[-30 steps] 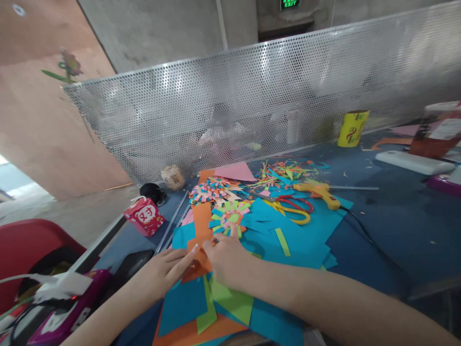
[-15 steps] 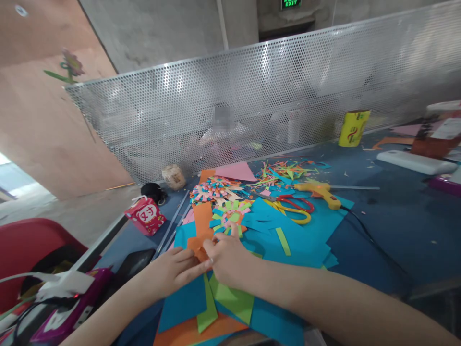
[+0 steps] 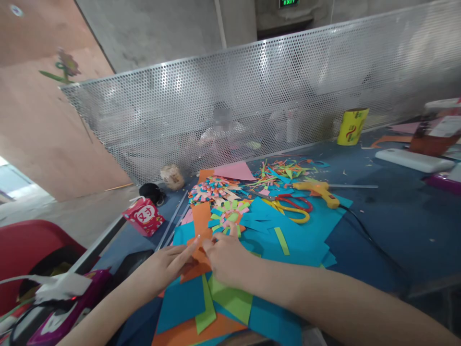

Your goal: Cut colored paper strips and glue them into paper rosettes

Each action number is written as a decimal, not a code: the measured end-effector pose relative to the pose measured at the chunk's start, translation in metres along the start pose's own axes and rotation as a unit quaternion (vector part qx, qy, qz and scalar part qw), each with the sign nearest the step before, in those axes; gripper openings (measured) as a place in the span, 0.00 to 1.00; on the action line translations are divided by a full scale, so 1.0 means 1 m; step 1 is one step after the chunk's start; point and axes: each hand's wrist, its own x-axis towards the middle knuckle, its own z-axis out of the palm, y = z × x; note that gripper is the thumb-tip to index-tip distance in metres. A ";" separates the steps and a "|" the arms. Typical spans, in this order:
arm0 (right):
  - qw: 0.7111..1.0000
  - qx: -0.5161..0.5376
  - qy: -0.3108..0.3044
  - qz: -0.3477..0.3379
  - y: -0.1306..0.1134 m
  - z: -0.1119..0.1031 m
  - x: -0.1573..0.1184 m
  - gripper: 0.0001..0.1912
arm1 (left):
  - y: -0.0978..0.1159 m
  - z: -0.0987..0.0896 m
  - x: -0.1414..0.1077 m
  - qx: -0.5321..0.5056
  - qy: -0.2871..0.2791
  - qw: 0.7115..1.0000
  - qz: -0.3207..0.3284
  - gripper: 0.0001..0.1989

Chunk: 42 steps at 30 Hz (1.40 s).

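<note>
My left hand (image 3: 169, 264) rests on an orange paper piece (image 3: 201, 254), its index finger stretched along it and the other fingers partly hidden. Opposite it, my right hand (image 3: 228, 259) has its thumb and curled fingers pressed at the same orange piece, with one finger pointing up. Just beyond that fingertip lies a round fringed paper flower (image 3: 230, 217) in green, pink and blue. Blue sheets (image 3: 306, 240) and green pieces (image 3: 232, 298) spread beneath and around both hands.
Yellow-handled scissors (image 3: 293, 211) and a yellow glue gun (image 3: 317, 190) lie on the right. Behind are paper scraps (image 3: 281, 173) and a mesh screen (image 3: 173, 115), with a person beyond it. A red box (image 3: 144, 216) stands left, near a power strip (image 3: 68, 307).
My left hand has shifted slightly left, and its index finger now points up across the orange paper. More of the orange piece shows below the hands. My right hand has barely moved.
</note>
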 end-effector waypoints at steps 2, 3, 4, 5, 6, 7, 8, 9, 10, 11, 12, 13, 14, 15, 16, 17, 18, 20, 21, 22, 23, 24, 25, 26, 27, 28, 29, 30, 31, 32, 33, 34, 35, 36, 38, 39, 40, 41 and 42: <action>1.000 0.005 0.001 -0.002 0.000 0.001 0.001 0.15 | 0.001 -0.001 0.002 0.043 -0.007 0.998 0.047 0.32; 1.000 0.005 -0.003 -0.004 0.000 0.002 0.001 0.12 | 0.002 -0.002 0.004 0.063 -0.008 0.996 0.067 0.32; 1.000 0.002 -0.009 -0.007 0.000 0.002 0.002 0.10 | 0.003 -0.002 0.005 0.083 -0.008 0.993 0.085 0.32; 1.000 -0.001 -0.015 -0.009 0.000 0.002 0.002 0.08 | 0.004 -0.002 0.006 0.104 -0.008 0.990 0.099 0.32; 1.000 -0.004 -0.018 -0.007 0.000 0.002 0.003 0.07 | 0.006 -0.002 0.008 0.123 -0.010 0.986 0.111 0.32; 1.000 -0.005 -0.018 -0.003 0.000 0.002 0.003 0.07 | 0.007 -0.003 0.008 0.140 -0.017 0.983 0.121 0.32; 1.000 -0.005 -0.015 0.004 0.001 0.002 0.004 0.08 | 0.009 -0.003 0.009 0.154 -0.027 0.979 0.131 0.32; 1.000 -0.003 -0.010 0.009 0.001 0.003 0.004 0.10 | 0.011 -0.003 0.010 0.167 -0.038 0.975 0.138 0.32; 1.000 -0.004 -0.005 0.011 0.001 0.004 0.004 0.10 | 0.012 -0.003 0.010 0.178 -0.048 0.973 0.142 0.32; 1.000 -0.006 -0.001 0.010 0.001 0.004 0.004 0.10 | 0.014 -0.004 0.011 0.186 -0.056 0.971 0.142 0.32; 1.000 -0.009 0.003 0.005 0.001 0.005 0.004 0.08 | 0.015 -0.004 0.011 0.192 -0.062 0.969 0.139 0.33; 1.000 -0.014 0.008 -0.001 0.001 0.006 0.004 0.07 | 0.017 -0.004 0.012 0.196 -0.069 0.969 0.135 0.34; 1.000 -0.019 0.013 -0.005 0.001 0.007 0.004 0.07 | 0.018 -0.004 0.012 0.196 -0.075 0.969 0.132 0.34; 1.000 -0.022 0.018 -0.007 0.001 0.007 0.004 0.07 | 0.019 -0.003 0.013 0.193 -0.080 0.969 0.133 0.34; 0.999 -0.022 0.023 -0.007 0.002 0.008 0.004 0.07 | 0.021 -0.002 0.014 0.189 -0.085 0.969 0.138 0.35; 0.999 -0.020 0.026 -0.005 0.002 0.008 0.004 0.08 | 0.022 -0.002 0.015 0.182 -0.089 0.969 0.143 0.35; 0.999 -0.017 0.027 -0.002 0.002 0.008 0.005 0.09 | 0.022 0.000 0.015 0.175 -0.092 0.969 0.149 0.35; 1.000 -0.012 0.026 0.003 0.002 0.007 0.005 0.09 | 0.024 0.002 0.016 0.166 -0.091 0.971 0.149 0.36; 1.000 -0.011 0.025 0.004 0.002 0.006 0.005 0.08 | 0.024 0.003 0.016 0.166 -0.090 0.971 0.144 0.36; 1.000 -0.011 0.023 0.003 0.002 0.006 0.005 0.07 | 0.024 0.004 0.016 0.167 -0.090 0.972 0.141 0.36; 1.000 -0.012 0.022 0.001 0.002 0.005 0.004 0.07 | 0.025 0.005 0.017 0.169 -0.091 0.971 0.139 0.36; 1.000 -0.012 0.020 -0.003 0.002 0.004 0.004 0.07 | 0.025 0.006 0.017 0.173 -0.093 0.970 0.141 0.36; 1.000 -0.015 0.016 -0.007 0.002 0.003 0.003 0.07 | 0.024 0.006 0.017 0.172 -0.095 0.970 0.144 0.37; 1.000 -0.019 0.011 -0.010 0.001 0.002 0.003 0.07 | 0.024 0.007 0.018 0.168 -0.094 0.970 0.148 0.37; 1.000 -0.024 0.005 -0.012 0.001 0.001 0.003 0.07 | 0.023 0.007 0.018 0.162 -0.090 0.971 0.148 0.36; 1.000 -0.026 -0.003 -0.012 0.000 0.000 0.003 0.06 | 0.023 0.008 0.018 0.155 -0.085 0.973 0.146 0.36; 1.000 -0.027 -0.011 -0.009 0.000 -0.002 0.003 0.06 | 0.022 0.009 0.018 0.149 -0.081 0.975 0.141 0.37; 0.999 -0.026 -0.020 -0.006 -0.001 -0.002 0.003 0.07 | 0.021 0.010 0.018 0.143 -0.077 0.977 0.136 0.37; 0.999 -0.024 -0.029 -0.003 -0.001 -0.003 0.004 0.08 | 0.019 0.011 0.017 0.137 -0.076 0.979 0.129 0.37; 0.999 -0.021 -0.037 0.000 -0.001 -0.002 0.004 0.08 | 0.018 0.012 0.016 0.131 -0.075 0.981 0.121 0.36; 0.999 -0.020 -0.045 0.000 -0.001 -0.002 0.004 0.08 | 0.017 0.013 0.014 0.122 -0.074 0.983 0.114 0.36; 0.999 -0.018 -0.046 -0.001 0.000 0.000 0.004 0.07 | 0.015 0.013 0.012 0.111 -0.072 0.985 0.107 0.36; 0.999 -0.015 -0.041 -0.003 0.000 0.001 0.004 0.07 | 0.013 0.013 0.010 0.098 -0.066 0.988 0.099 0.36; 0.999 -0.011 -0.032 -0.004 0.001 0.002 0.003 0.08 | 0.011 0.011 0.007 0.086 -0.053 0.991 0.090 0.35; 1.000 -0.005 -0.003 -0.006 0.002 0.004 0.002 0.11 | 0.006 0.006 0.002 0.061 -0.023 0.996 0.060 0.35; 1.000 -0.004 0.012 -0.005 0.002 0.005 0.001 0.12 | 0.003 0.003 0.000 0.050 -0.003 0.998 0.040 0.35; 1.000 -0.005 0.021 -0.006 0.002 0.005 0.000 0.14 | 0.001 -0.001 -0.002 0.038 0.015 0.999 0.015 0.35; 1.000 -0.007 0.024 -0.007 0.003 0.005 0.000 0.14 | 0.000 -0.004 -0.003 0.022 0.033 0.999 -0.015 0.35; 1.000 -0.007 0.024 -0.007 0.003 0.004 0.000 0.13 | -0.001 -0.007 -0.003 0.003 0.052 0.997 -0.050 0.36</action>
